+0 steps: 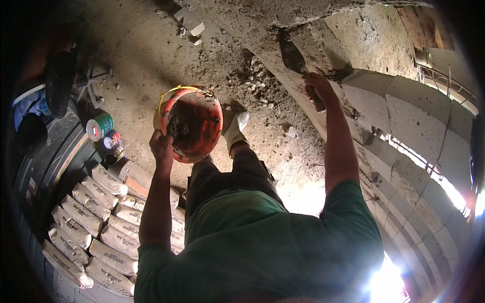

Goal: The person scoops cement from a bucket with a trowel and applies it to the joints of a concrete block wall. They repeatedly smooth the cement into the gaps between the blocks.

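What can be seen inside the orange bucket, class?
A dark, lumpy mix lies in the bucket, held by the left hand; whatever is beneath the mix is covered and cannot be seen.

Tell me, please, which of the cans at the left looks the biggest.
The green can with the pale round end, farthest of the group from the stacked sacks. It looks clearly wider than the other cans beside it.

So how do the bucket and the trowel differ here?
The bucket is round, hollow and orange-red; the trowel is slim, with a dark, flat blade. The bucket is much wider than the trowel. The left hand holds the bucket, the right hand the trowel. Both are hand-held.
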`<control>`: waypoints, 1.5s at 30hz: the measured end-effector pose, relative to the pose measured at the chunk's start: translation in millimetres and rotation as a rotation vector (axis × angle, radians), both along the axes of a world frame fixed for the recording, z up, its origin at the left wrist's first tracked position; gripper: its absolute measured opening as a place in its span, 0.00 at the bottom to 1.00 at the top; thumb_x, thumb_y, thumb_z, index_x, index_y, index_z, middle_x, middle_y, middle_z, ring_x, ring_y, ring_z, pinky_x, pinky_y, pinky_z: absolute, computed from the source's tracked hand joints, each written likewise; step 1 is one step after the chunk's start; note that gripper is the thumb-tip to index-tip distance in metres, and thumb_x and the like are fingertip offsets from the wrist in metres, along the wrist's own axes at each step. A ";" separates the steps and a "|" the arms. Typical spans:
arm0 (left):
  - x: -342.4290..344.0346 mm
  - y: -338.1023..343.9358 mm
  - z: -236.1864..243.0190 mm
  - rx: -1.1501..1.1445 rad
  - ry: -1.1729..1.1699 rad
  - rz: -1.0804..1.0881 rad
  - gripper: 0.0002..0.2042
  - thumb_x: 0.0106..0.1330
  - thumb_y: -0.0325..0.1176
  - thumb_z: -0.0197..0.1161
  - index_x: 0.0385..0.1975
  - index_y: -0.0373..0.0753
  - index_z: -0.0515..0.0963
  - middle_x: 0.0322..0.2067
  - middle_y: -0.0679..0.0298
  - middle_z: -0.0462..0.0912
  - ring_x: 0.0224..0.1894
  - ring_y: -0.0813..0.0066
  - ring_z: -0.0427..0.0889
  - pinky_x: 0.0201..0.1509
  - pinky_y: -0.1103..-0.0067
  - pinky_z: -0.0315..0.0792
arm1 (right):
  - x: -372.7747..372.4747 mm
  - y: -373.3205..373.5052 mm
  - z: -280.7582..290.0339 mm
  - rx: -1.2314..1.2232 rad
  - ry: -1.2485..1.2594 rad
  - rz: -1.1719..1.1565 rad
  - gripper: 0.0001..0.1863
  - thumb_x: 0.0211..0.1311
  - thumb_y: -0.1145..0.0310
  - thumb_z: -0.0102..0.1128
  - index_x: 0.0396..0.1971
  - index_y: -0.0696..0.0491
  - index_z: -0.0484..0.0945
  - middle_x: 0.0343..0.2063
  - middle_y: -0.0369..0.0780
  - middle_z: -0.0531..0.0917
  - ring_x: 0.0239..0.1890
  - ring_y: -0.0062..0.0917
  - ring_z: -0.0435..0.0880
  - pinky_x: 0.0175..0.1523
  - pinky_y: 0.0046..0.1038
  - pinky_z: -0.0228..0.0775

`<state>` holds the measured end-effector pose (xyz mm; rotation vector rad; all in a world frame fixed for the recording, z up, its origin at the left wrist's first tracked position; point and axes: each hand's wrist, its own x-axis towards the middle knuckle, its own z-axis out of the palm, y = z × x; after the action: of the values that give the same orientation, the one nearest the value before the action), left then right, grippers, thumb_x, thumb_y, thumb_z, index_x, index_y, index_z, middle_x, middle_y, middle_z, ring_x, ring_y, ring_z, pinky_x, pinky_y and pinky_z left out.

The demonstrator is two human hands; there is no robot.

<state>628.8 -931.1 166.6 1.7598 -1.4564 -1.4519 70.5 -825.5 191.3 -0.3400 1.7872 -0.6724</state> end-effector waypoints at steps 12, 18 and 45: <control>-22.4 -22.1 5.3 -0.107 0.006 -0.015 0.09 0.52 0.27 0.60 0.21 0.37 0.64 0.20 0.70 0.63 0.25 0.80 0.61 0.27 0.77 0.60 | 146.6 88.8 33.8 -0.183 0.629 0.267 0.18 0.59 0.62 0.63 0.48 0.49 0.76 0.31 0.45 0.84 0.33 0.35 0.84 0.39 0.37 0.75; -47.1 -45.0 18.0 -0.243 -0.023 -0.155 0.11 0.54 0.30 0.63 0.22 0.35 0.67 0.17 0.66 0.65 0.22 0.78 0.63 0.25 0.74 0.62 | 231.4 81.1 35.1 0.027 0.699 0.858 0.19 0.66 0.63 0.51 0.57 0.45 0.72 0.42 0.48 0.80 0.42 0.46 0.83 0.46 0.51 0.76; -38.1 -63.4 76.9 -0.101 0.136 -0.253 0.07 0.52 0.25 0.57 0.21 0.39 0.65 0.19 0.73 0.59 0.23 0.84 0.58 0.26 0.79 0.57 | 271.7 -23.3 24.0 -0.031 -0.124 0.925 0.20 0.60 0.64 0.61 0.52 0.54 0.79 0.37 0.44 0.85 0.31 0.27 0.85 0.38 0.31 0.78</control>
<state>590.7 -994.4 243.5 1.4286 -1.6949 -1.5564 342.3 -848.8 215.3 -1.0330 1.2960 -0.0526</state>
